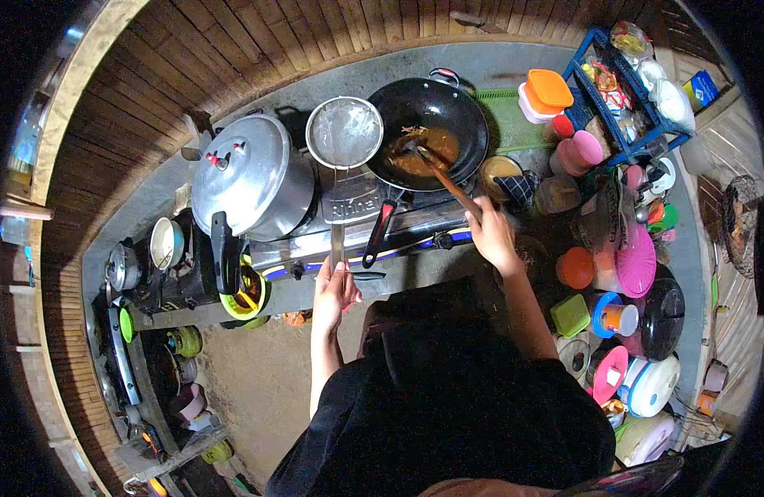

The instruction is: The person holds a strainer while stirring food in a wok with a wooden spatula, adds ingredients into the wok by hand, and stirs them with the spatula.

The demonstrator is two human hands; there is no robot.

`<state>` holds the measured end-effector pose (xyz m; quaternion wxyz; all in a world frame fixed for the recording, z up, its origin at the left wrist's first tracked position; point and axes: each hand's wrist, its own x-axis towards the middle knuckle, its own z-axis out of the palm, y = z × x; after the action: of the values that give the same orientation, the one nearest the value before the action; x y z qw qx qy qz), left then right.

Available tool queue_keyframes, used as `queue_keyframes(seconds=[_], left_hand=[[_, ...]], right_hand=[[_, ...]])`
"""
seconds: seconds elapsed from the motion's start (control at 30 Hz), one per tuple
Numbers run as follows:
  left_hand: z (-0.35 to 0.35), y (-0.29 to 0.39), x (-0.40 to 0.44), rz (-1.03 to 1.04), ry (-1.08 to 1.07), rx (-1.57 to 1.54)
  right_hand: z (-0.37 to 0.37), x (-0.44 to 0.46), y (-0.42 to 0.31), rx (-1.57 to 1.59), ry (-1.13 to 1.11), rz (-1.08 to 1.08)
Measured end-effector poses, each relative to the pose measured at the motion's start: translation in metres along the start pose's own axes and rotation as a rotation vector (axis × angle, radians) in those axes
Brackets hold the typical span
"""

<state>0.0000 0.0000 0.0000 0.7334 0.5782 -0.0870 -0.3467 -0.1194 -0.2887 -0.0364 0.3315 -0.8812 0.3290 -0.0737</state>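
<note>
My right hand is closed around the handle of a wooden spatula, whose head rests in brown liquid inside a black wok. The wok stands on the stove, its black and red handle pointing towards me. My left hand grips the flat metal handle of a round mesh strainer. The strainer is held over the stove, just left of the wok, and its mesh looks whitish. Left of the strainer stands a large silver pressure cooker with its lid on.
A yellow-green bowl sits beneath the pressure cooker's handle. At the right are an orange container, a blue rack, a pink lid and several tubs. A small pan is at the left.
</note>
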Motion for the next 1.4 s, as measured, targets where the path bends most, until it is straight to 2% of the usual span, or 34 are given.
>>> queue_keyframes(seconds=[0.07,0.17,0.23,0.4,0.5,0.67,0.7,0.9,1.0,1.1,1.3,1.4], left_hand=[[0.003,0.006,-0.002,-0.015,0.011,0.009],[0.005,0.01,-0.002,0.004,0.011,0.019],[0.007,0.009,-0.004,0.009,0.014,0.014],[0.008,0.005,-0.001,0.006,-0.004,-0.003],[0.009,0.006,0.0,-0.029,0.041,-0.004],[0.011,0.005,0.006,-0.007,0.051,0.004],[0.012,0.005,0.007,-0.003,0.065,0.004],[0.016,0.016,0.008,0.001,0.077,0.041],[0.014,0.012,0.007,0.002,0.043,0.005],[0.011,0.006,0.005,-0.01,0.033,-0.001],[0.011,0.004,0.0,-0.023,0.043,0.012],[0.009,0.004,-0.003,-0.011,0.013,0.013]], right_hand=[[0.01,0.012,-0.002,-0.038,0.215,-0.087],[0.002,0.03,-0.003,-0.022,0.23,-0.064],[-0.011,0.03,0.003,-0.077,0.323,-0.119],[-0.053,0.0,0.024,-0.163,0.284,-0.043],[-0.073,-0.031,0.027,-0.186,0.257,-0.102],[-0.062,-0.046,0.012,-0.103,0.146,-0.172],[-0.059,-0.044,-0.003,-0.105,0.06,-0.07],[-0.01,0.0,-0.015,-0.066,0.148,-0.113],[-0.001,0.024,-0.008,-0.067,0.276,-0.183],[-0.002,0.041,-0.006,-0.09,0.303,-0.124],[0.002,0.039,-0.01,-0.08,0.241,-0.085],[-0.004,0.011,-0.008,-0.056,0.21,-0.161]])
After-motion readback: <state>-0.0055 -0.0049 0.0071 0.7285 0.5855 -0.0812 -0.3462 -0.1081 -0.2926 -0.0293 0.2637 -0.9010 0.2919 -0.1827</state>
